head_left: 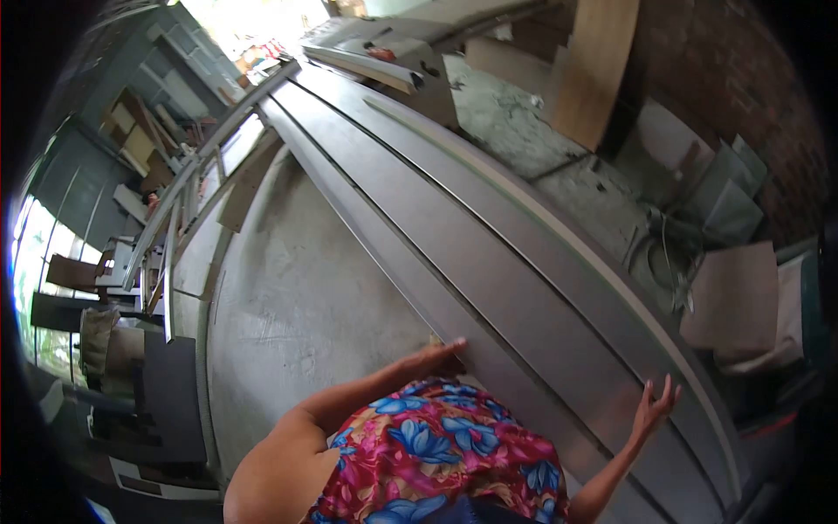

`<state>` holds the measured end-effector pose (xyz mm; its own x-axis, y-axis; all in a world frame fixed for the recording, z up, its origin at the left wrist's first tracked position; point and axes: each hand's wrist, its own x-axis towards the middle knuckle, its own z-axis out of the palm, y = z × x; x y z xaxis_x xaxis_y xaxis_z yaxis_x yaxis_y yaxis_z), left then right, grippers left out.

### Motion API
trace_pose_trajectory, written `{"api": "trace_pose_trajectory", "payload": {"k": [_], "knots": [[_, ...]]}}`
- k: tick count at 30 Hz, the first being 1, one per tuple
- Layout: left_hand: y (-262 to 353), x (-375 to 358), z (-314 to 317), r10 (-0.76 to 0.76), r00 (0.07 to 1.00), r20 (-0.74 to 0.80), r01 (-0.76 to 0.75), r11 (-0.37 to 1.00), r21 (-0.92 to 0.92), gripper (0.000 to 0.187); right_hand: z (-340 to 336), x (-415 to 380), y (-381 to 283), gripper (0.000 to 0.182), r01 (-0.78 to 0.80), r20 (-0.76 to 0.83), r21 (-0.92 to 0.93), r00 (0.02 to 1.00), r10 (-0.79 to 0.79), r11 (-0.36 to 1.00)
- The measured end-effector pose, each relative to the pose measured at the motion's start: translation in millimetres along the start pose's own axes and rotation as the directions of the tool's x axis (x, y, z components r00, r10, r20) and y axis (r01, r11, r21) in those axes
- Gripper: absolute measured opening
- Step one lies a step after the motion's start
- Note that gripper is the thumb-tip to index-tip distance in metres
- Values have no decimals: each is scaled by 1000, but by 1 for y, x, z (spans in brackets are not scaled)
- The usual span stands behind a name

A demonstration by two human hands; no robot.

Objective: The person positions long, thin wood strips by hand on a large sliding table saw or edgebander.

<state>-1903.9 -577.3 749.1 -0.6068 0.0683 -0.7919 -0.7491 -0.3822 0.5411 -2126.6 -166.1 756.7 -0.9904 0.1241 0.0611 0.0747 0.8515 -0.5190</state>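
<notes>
Long grey panels (489,253) with dark grooves between them run from the lower right up to the top centre. My left hand (443,356) is at the near edge of the panels, its fingers pointing right along that edge; whether it grips anything is too small to tell. Over the far side of the panels is my right hand (658,405), its fingers raised and spread, holding nothing. A pale strip (559,214) lies along the panels' far edge.
A grey surface (297,262) extends left of the panels. Metal frames (188,192) stand at the upper left. Beyond the panels are a wooden board (595,70), coiled cable (655,262) and a brown sheet (731,297). A brick wall (759,113) rises at the right.
</notes>
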Motion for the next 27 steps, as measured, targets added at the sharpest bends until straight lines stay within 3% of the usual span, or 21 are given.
{"api": "trace_pose_trajectory", "payload": {"k": [2, 3, 4, 7, 14, 18, 22, 27], "knots": [[-19, 18, -22, 38, 999, 5, -37, 989, -143, 83, -5, -1, 1, 47, -59, 26, 129, 998, 56, 990], [-25, 28, -35, 65, 998, 6, -62, 973, -221, 82, -6, -2, 3, 48, -17, 7, 28, 1000, 17, 999], [-22, 26, -40, 58, 996, -63, -71, 971, -227, 80, -10, -4, 4, 48, 12, -10, -79, 1000, -13, 997], [-4, 16, -49, 34, 978, -206, -73, 980, -185, 76, -21, -13, -2, 49, -45, -11, -161, 999, 43, 986], [-5, 33, -109, 26, 940, -340, -118, 961, -251, 86, -20, -24, 16, 48, -95, -63, -152, 994, 86, 984], [14, 30, -136, 47, 867, -496, -218, 931, -293, 87, -31, -40, 30, 49, -216, -116, -149, 973, 200, 965], [25, 33, -171, 80, 820, -566, -325, 880, -346, 77, -61, -68, 91, 50, -469, -292, -202, 867, 404, 860], [22, 52, -211, 285, 891, -353, -409, 842, -352, 74, -84, -123, 157, 52, -749, -574, -261, 627, 526, 609]]}}
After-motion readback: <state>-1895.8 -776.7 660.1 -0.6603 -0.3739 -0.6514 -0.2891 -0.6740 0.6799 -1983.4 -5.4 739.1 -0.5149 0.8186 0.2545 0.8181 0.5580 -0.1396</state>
